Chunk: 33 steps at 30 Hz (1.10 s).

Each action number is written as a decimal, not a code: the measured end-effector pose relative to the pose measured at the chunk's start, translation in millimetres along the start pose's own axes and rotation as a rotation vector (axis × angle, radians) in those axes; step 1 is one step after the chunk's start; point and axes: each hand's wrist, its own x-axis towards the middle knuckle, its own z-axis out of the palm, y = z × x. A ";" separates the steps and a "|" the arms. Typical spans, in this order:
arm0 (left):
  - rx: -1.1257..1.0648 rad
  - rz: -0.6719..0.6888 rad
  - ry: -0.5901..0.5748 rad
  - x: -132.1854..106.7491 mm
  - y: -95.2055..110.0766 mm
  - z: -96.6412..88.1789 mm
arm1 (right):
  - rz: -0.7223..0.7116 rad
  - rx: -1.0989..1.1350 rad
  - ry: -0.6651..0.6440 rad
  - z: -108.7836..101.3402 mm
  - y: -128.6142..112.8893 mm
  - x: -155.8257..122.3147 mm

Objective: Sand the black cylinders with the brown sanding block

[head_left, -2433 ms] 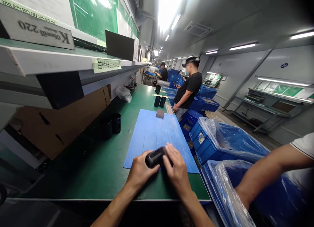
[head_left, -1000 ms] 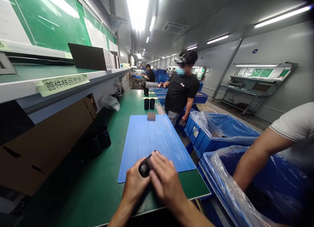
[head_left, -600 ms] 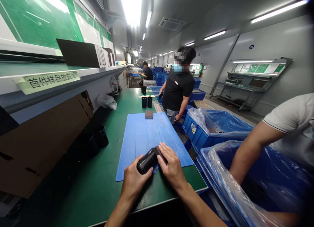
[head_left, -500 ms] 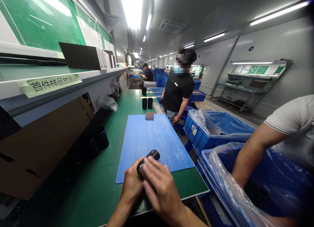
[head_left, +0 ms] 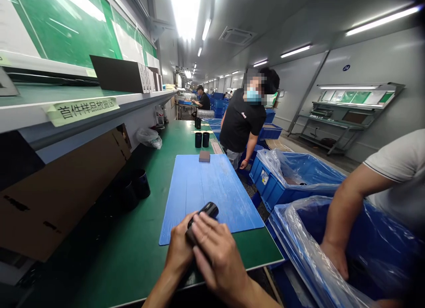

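A black cylinder (head_left: 208, 209) is held at the near edge of a blue mat (head_left: 212, 188), the left hand (head_left: 179, 250) closed beneath it and the right hand (head_left: 215, 263) wrapped over it, above the green surface (head_left: 133, 272).

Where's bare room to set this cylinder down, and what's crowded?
Bare blue mat lies between the brown block and the black cylinder in your left hand and right hand. Green bench left of the mat is free. Crowded: the two black cups beyond the block.

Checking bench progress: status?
Left hand and right hand wrapped around black cylinder. At blue mat's near edge. Co-worker's arm in lined bin, apart.
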 end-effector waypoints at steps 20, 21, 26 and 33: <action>-0.017 -0.037 0.004 0.3 1.4 -3.6 | 0.189 0.051 0.110 -0.1 54.0 8.0; -0.033 -0.040 0.010 0.6 2.4 -5.2 | 0.226 0.051 0.142 0.6 69.5 9.8; -0.183 -0.010 0.024 0.2 4.3 -11.4 | 0.260 0.075 0.218 5.7 105.1 7.9; -0.219 -0.008 0.023 -0.9 3.5 -9.7 | 0.365 0.232 0.356 -1.1 75.7 3.3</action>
